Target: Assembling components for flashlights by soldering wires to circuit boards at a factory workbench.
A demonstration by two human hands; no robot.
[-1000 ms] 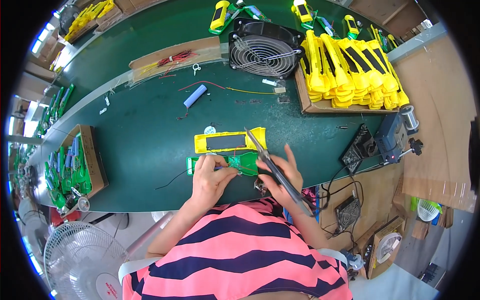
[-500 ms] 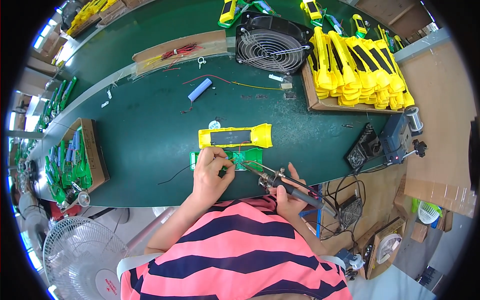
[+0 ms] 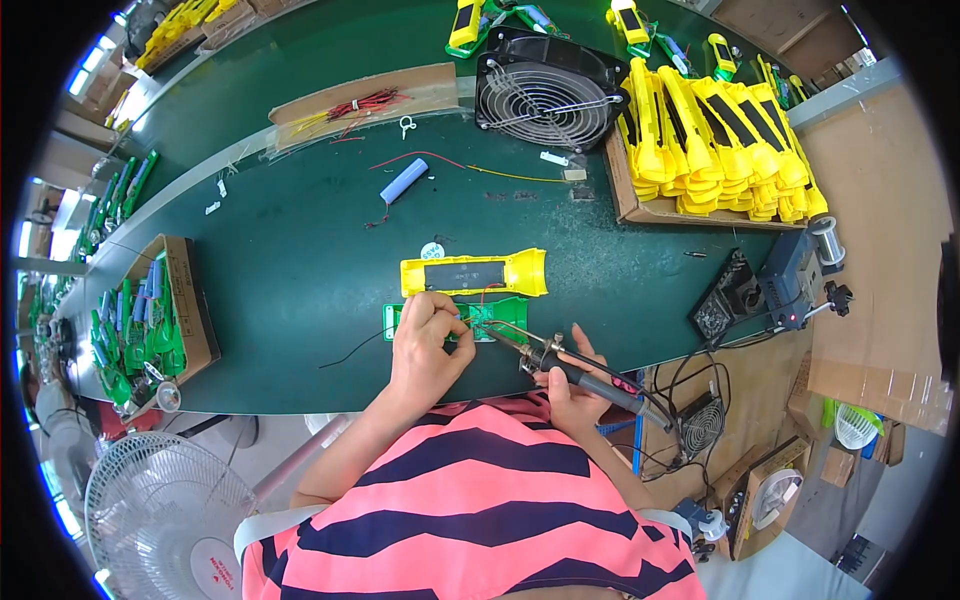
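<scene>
A green plastic housing (image 3: 509, 312) with a circuit board inside lies in front of me on the green table. Over its left part is my left hand (image 3: 430, 340), thumb and fingers pinched on a thin wire (image 3: 468, 320) at the board. My right hand (image 3: 578, 390) grips a soldering iron (image 3: 590, 382) with a metal feed tube fixed to it; the iron's tip reaches the board beside my left fingertips. Just behind lies a yellow housing half (image 3: 523, 272) with a dark panel, joined to the board by a red wire. A black wire (image 3: 350, 354) trails off to the left.
Behind are a blue cylindrical battery (image 3: 404, 181), a black fan (image 3: 548, 95) and a cardboard strip (image 3: 430, 92) with red and yellow wires. A box of yellow housings (image 3: 640, 208) stands back right, near a soldering station (image 3: 790, 275). At left sits a box (image 3: 193, 300) of green housings.
The view has shifted very slightly. My hands, the iron and the housings hold nearly the same places; nothing was taken up or let go.
</scene>
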